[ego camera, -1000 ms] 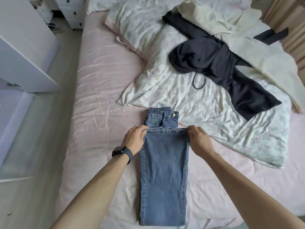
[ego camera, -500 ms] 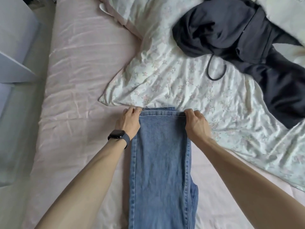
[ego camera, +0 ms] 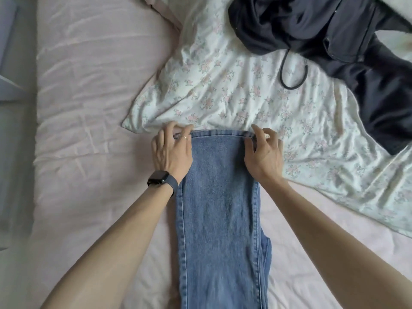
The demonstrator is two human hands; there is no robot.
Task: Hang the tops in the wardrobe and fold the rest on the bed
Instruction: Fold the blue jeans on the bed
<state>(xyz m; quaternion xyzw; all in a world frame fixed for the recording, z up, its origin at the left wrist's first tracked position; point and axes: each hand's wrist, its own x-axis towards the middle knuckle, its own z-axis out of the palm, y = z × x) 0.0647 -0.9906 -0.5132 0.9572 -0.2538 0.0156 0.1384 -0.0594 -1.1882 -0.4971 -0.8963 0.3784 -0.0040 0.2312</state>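
Blue jeans lie lengthwise on the pink sheet of the bed, with the legs doubled over so that the hem sits at the far end. My left hand, a dark watch on its wrist, has its fingers curled on the hem's left corner. My right hand pinches the right corner between thumb and forefinger, with the other fingers spread. A dark navy garment with a black loop strap lies crumpled at the far right.
A white floral duvet spreads across the bed just beyond the jeans and under the dark garment. The bed's left edge drops to the pale floor, where a white piece of furniture stands.
Both hands carried the hem away from me and laid it over the waistband, which is now covered. The view has tilted down and moved closer.
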